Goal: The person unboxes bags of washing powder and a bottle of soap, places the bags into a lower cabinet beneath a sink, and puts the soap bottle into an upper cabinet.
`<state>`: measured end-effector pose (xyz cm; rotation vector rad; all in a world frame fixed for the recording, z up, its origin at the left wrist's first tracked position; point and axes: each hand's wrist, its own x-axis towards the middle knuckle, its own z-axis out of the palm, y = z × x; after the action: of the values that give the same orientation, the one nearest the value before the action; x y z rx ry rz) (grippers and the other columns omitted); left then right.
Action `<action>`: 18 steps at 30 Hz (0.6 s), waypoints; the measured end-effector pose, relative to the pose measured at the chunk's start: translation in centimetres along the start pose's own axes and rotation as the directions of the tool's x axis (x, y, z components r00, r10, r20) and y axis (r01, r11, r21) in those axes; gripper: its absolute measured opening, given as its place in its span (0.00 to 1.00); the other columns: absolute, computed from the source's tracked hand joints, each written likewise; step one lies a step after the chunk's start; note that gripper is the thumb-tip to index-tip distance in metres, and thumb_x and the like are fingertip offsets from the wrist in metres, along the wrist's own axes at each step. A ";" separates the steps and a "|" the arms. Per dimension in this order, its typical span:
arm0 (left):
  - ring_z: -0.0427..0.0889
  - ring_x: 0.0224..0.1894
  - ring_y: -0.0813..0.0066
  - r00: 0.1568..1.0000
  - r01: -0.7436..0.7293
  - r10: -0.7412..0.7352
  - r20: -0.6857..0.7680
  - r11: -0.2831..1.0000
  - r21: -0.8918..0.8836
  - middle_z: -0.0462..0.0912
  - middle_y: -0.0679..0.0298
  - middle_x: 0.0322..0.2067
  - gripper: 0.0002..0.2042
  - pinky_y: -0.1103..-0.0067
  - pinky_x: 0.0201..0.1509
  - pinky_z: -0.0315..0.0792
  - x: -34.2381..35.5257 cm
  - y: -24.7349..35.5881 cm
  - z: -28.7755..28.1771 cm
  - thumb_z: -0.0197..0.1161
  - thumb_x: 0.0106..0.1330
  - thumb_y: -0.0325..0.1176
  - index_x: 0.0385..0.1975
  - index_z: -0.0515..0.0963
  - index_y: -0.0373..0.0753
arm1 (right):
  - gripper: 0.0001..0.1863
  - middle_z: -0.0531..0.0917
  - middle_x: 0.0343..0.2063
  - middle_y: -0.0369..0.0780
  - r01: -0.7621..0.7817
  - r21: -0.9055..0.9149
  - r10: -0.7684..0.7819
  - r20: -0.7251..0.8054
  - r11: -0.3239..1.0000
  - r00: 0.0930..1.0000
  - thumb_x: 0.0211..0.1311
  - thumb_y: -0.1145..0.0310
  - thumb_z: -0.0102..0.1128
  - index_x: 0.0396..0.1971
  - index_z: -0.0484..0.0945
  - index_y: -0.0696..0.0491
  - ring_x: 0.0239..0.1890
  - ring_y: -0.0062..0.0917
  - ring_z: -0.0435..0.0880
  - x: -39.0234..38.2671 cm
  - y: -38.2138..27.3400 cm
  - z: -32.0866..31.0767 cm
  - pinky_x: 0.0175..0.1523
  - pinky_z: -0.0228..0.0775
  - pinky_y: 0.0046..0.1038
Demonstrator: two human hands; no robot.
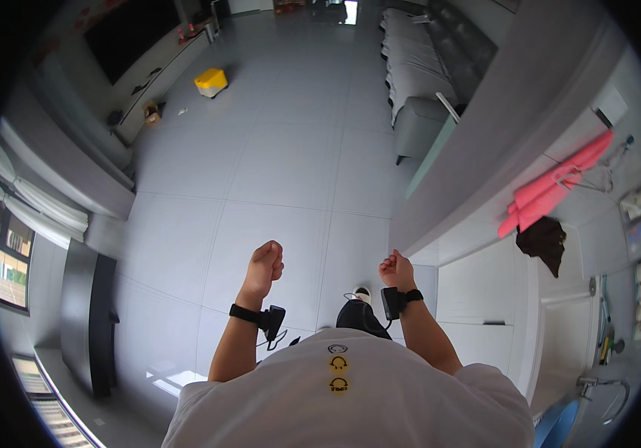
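My left hand (pixel 266 263) is curled into a fist in front of me, held above the grey tiled floor (pixel 275 168). To its right, my right hand (pixel 396 269) is closed too, its fingers folded in. Nothing shows in either fist, and neither one touches anything. Each wrist carries a small black box on a strap: the left wrist device (pixel 272 322) and the right wrist device (pixel 391 303) both have thin cables. Below the right hand, a shoe (pixel 363 294) is visible on the floor.
Ahead on the left stand a yellow box (pixel 211 82) and a brown carton (pixel 151 114). A grey sofa (pixel 419 123) lines the far right, behind a wall edge (pixel 499 138). Pink cloth (pixel 559 183) and a dark cloth (pixel 543 240) hang near a sink faucet (pixel 605 388). A dark cabinet (pixel 85 317) is at left.
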<state>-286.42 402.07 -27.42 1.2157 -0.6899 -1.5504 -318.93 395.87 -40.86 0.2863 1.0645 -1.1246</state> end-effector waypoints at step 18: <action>0.71 0.24 0.79 0.881 0.041 0.190 -0.433 0.882 0.470 0.74 0.66 0.20 0.06 0.80 0.28 0.67 33.1 16.2 -14.2 0.51 0.59 0.28 0.24 0.74 0.35 | 0.17 0.67 0.15 0.33 -0.291 -0.296 0.347 0.160 0.910 0.924 0.70 0.57 0.44 0.21 0.66 0.49 0.20 0.22 0.66 29.9 -1.1 45.9 0.29 0.61 0.25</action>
<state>-267.00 367.79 -29.87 1.8247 -0.7964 -0.9751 -293.91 347.14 -41.29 0.1181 0.9273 -0.6877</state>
